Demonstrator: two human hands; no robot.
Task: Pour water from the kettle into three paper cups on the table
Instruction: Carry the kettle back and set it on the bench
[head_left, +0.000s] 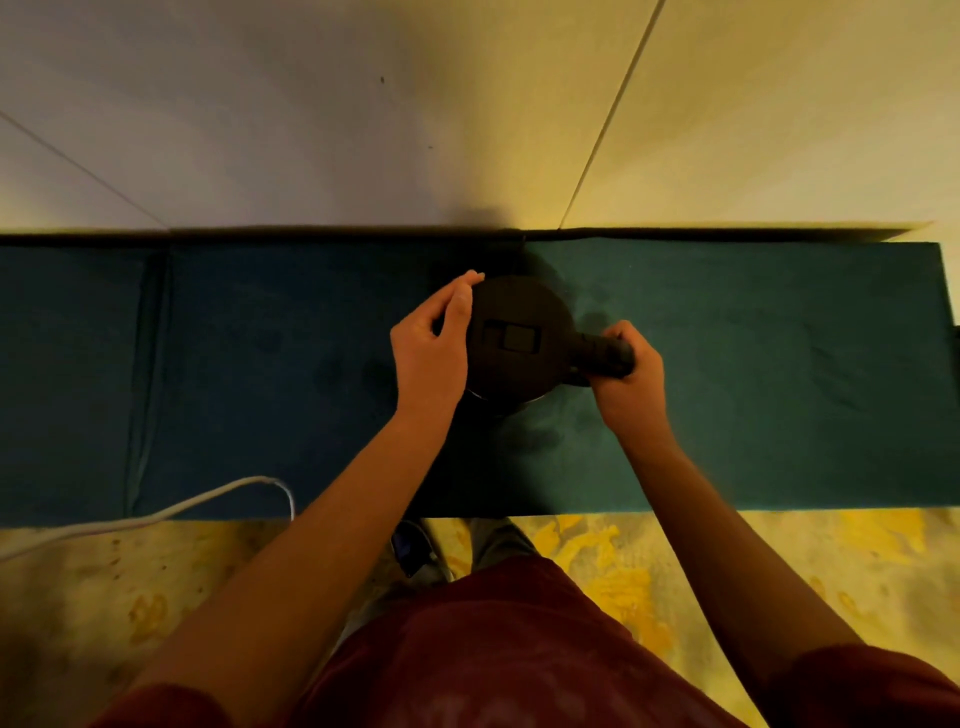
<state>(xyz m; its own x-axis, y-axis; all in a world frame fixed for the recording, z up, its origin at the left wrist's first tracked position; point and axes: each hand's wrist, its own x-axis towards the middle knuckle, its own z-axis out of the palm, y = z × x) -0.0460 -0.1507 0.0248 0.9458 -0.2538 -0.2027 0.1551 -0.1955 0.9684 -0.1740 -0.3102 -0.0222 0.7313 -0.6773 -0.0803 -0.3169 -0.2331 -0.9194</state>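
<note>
A white cord (156, 512) hangs over the near left edge of the dark green tabletop (779, 364). The left hand (431, 343) lies flat against the black kettle (519, 338) in the middle. The right hand (626, 364) grips its handle (605, 356). Lots of bare room lies on both sides.

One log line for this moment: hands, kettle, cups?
right hand: gripping kettle handle | left hand: against kettle side | kettle: upright over green surface | cups: none in view
</note>
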